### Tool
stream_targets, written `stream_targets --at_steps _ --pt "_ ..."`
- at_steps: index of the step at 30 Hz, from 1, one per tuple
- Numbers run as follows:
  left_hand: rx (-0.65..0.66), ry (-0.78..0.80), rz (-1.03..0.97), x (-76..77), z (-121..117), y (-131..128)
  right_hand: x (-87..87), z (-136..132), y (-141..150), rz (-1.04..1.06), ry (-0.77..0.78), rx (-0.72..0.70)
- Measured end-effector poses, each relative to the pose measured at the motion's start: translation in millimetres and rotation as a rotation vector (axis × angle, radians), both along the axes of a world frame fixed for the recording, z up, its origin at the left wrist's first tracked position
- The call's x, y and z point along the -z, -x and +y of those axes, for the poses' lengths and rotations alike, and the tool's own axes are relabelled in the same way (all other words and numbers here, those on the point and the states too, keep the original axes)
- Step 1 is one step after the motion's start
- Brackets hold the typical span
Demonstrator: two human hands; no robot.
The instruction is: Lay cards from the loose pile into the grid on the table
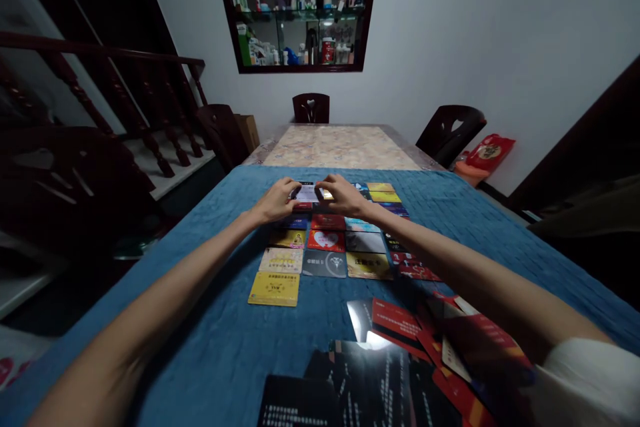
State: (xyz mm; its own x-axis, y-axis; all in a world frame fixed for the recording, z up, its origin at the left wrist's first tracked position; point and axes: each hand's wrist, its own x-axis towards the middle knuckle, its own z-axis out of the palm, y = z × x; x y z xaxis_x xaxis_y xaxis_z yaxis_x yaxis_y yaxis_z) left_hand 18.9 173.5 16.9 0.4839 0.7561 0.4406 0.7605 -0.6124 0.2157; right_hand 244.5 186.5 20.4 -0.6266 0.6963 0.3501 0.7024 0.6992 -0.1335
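Observation:
Both arms reach far out over a blue quilted cloth. My left hand and my right hand meet at the far end of a grid of cards. Between them they pinch a pale card, fingers curled on its two ends, low over the cloth. The grid holds several rows of cards, among them a yellow card at the near left and a red heart card. A loose heap of red and black cards lies near me on the right.
Beyond the cloth the table's marbled top shows. Dark wooden chairs stand at the far end, the far right and the left. A stair railing runs on the left; a wall cabinet holds bottles.

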Motion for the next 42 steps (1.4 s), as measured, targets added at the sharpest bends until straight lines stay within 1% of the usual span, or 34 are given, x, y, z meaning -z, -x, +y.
stream_targets --at_steps 4,10,17,23,29,38,42 --pt "-0.052 0.037 0.051 3.1 22.3 3.0 4.6 23.8 10.1 -0.036 0.031 0.060" --pt "-0.139 0.105 0.097 10.1 50.1 8.4 14.5 54.5 24.1 -0.075 0.052 0.078" --pt "-0.163 0.157 0.115 20.6 69.9 12.3 24.7 73.8 33.7 -0.134 0.079 0.096" --pt "-0.170 0.199 0.131 26.6 77.1 13.9 28.4 78.9 38.6 -0.184 0.102 0.090" --pt "-0.159 0.219 0.144 26.4 77.0 14.5 30.9 81.9 41.1 -0.230 0.123 0.093" --pt "-0.153 0.205 0.159 29.4 78.8 14.8 29.9 80.5 44.7 -0.266 0.127 0.116" --pt "-0.153 0.174 0.142 32.2 75.9 17.5 30.5 78.4 43.7 -0.254 0.124 0.138"
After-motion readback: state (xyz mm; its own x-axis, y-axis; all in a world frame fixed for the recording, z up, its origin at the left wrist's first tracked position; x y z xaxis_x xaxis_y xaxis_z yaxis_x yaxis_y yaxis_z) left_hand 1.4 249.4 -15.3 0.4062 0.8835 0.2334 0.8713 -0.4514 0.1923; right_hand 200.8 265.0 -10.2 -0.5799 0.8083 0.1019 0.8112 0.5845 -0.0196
